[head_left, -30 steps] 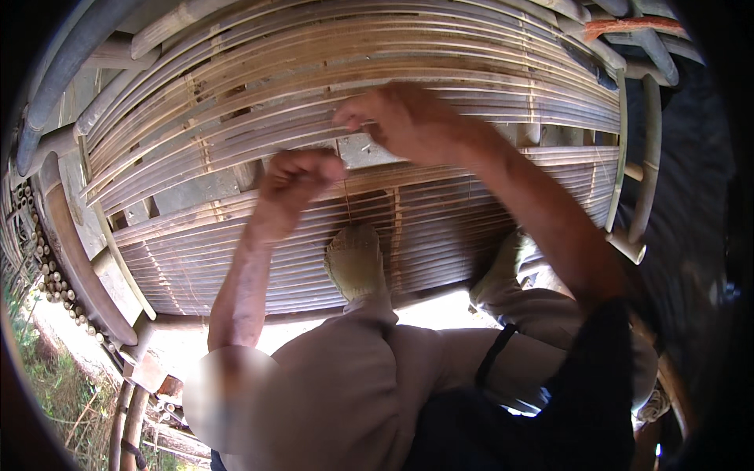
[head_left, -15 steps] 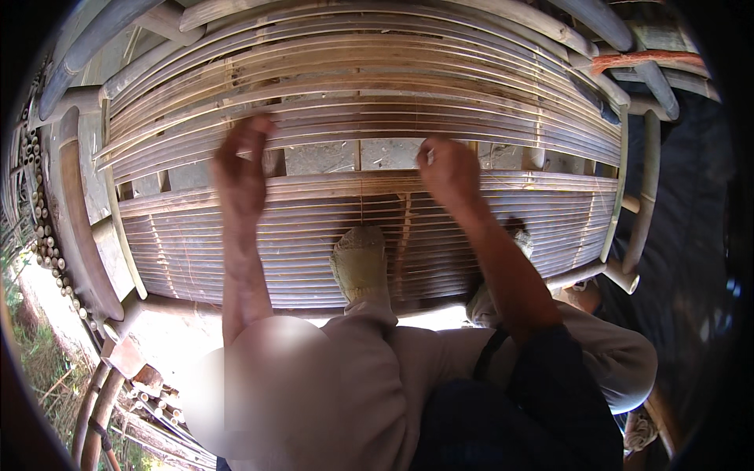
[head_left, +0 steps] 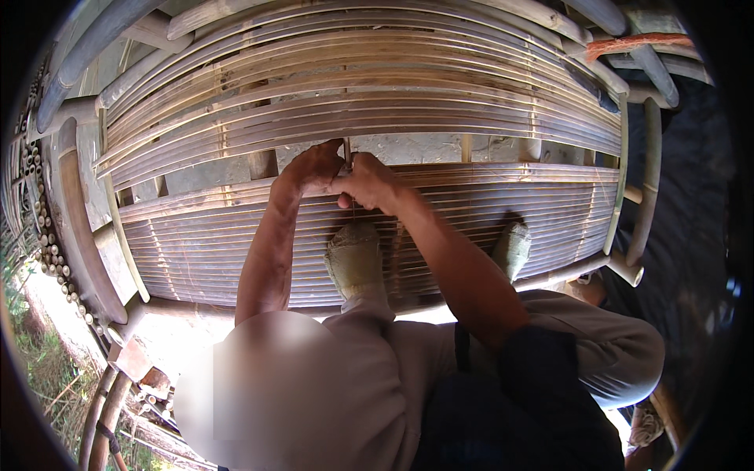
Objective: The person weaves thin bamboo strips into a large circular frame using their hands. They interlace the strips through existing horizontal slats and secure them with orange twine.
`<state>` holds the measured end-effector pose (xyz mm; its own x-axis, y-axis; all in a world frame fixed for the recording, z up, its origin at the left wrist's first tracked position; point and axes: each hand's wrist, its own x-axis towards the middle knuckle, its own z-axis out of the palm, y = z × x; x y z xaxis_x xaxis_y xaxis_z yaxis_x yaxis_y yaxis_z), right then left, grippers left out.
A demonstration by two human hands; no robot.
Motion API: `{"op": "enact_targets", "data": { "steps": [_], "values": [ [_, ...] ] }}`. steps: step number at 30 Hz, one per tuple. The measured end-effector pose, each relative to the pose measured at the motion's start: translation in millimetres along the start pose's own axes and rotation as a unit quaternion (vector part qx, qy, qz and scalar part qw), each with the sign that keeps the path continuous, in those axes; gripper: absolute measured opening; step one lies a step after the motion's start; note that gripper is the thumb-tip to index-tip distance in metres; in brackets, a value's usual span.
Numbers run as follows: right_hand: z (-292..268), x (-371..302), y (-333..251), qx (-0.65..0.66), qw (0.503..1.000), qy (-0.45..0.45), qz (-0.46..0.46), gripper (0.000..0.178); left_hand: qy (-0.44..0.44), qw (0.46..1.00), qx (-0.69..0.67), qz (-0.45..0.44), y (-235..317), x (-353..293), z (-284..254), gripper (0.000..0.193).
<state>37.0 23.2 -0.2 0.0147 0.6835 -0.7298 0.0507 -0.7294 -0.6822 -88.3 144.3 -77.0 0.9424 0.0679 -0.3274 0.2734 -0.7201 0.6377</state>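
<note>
Both hands meet over the gap between two sections of long bamboo slats (head_left: 440,98). My left hand (head_left: 310,169) is closed beside a thin upright bar (head_left: 347,149) that crosses the gap; its grip is hidden. My right hand (head_left: 369,184) presses close against it, fingers pinched. A thin cord (head_left: 353,210) runs down from beneath the right hand across the near slats (head_left: 275,235). The cord appears to pass into its fingers, though the fingers cover most of it.
My left shoe (head_left: 355,255) and right shoe (head_left: 514,250) rest on the near slats. Thick bamboo poles (head_left: 71,180) frame the sides. Orange-red strands (head_left: 636,43) wrap a pole at the far right. Dark sheeting (head_left: 683,220) hangs right; stacked cut bamboo (head_left: 55,259) lies left.
My left hand has moved right and my right hand has moved left and slightly down, so the two, formerly apart, now meet at the gap. My right shoe shows more.
</note>
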Motion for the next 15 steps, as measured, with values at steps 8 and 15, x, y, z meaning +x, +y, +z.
{"op": "enact_targets", "data": {
  "steps": [8,15],
  "values": [
    [-35.5,-26.2,-27.5,-0.124,0.989,0.049,-0.063,0.049,0.138,0.926,-0.011,-0.35,81.1,-33.2,-45.2,0.012],
    [-19.3,-22.5,-4.0,0.169,0.969,-0.023,-0.177,0.063,0.376,0.912,-0.106,-0.123,123.4,-66.5,-85.8,0.015]
  ]
}}
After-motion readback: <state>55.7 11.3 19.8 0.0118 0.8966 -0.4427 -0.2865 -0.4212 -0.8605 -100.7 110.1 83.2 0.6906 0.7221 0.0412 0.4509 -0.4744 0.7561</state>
